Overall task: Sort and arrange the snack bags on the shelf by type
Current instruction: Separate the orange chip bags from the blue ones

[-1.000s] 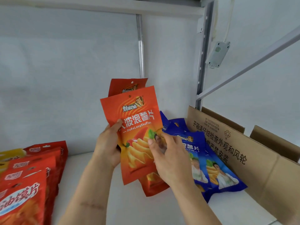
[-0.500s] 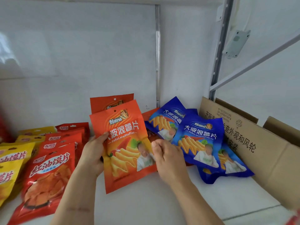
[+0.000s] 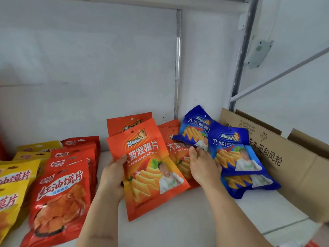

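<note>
Currently, an orange potato-chip bag (image 3: pixel 147 168) is held upright by the left hand (image 3: pixel 114 179), gripped along its left edge with the thumb across the front, its bottom edge low over the middle of the shelf (image 3: pixel 178 225). A second orange bag (image 3: pixel 129 123) is seen just behind it, apparently carried in the same grip so that the pair can be set down as one type. The right hand (image 3: pixel 204 168) is laid with fairly straight fingers on the loose orange bags (image 3: pixel 176 148) beside the held one; nothing is seen to be pinched, and a gathering of those bags toward the held pair is judged to be the aim.

Toward the right edge of the shelf, the blue potato-chip bags (image 3: pixel 231 157) are piled crookedly, with one overlapping the orange bags near the back wall (image 3: pixel 89 68). That overlap is likely to hinder a clean pull of the orange ones. A cardboard box (image 3: pixel 284 166) is pressed against the blue pile and closes off the right side.

Along the left edge, red bags (image 3: pixel 62 193) are lined front to back, with yellow bags (image 3: pixel 14 184) just beyond them. These rows appear already sorted, so the open shelf between them and the orange bags is judged the likely spot.
</note>
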The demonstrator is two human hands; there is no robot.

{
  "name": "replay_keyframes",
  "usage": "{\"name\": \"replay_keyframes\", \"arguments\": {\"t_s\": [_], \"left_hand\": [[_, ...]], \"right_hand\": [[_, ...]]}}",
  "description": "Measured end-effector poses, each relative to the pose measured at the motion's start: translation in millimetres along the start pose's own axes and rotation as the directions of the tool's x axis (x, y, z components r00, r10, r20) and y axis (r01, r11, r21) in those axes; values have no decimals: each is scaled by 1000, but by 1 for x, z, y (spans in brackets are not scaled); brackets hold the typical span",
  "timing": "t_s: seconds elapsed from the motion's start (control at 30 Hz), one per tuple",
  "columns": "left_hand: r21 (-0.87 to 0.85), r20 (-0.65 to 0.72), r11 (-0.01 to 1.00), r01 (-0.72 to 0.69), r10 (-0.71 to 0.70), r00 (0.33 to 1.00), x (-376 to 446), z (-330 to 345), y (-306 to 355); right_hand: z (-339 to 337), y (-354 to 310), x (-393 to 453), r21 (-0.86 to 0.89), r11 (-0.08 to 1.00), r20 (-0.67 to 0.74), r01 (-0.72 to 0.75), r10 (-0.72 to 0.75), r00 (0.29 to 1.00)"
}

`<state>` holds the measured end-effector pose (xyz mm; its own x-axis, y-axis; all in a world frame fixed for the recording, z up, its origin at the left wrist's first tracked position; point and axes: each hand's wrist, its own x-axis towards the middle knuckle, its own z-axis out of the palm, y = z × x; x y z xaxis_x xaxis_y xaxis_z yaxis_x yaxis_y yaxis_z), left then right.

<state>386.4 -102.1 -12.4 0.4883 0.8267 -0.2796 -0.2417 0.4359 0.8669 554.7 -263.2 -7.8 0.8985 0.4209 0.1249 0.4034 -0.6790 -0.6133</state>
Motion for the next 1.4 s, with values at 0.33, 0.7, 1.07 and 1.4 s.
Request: {"name": "replay_keyframes", "arguments": {"t_s": [0.33,0.7,1.07,1.4], "left_hand": [[28,-53,993,-110,112,992,12,-2,4],[264,-117,925,-274,312,943,4,0,8],[389,-172,843,-371,462,870,4,-2,11],[398,-213,824,-405,512,832,6,-4,13]], "right_hand": [[-6,-5,18,-123,990,118,-65,80,990],[-12,17,26,-85,996,105,0,9,994],[-15,30,24,164,979,98,123,-140,985],[-21,25,12,379,889,-21,256,-269,963]]}}
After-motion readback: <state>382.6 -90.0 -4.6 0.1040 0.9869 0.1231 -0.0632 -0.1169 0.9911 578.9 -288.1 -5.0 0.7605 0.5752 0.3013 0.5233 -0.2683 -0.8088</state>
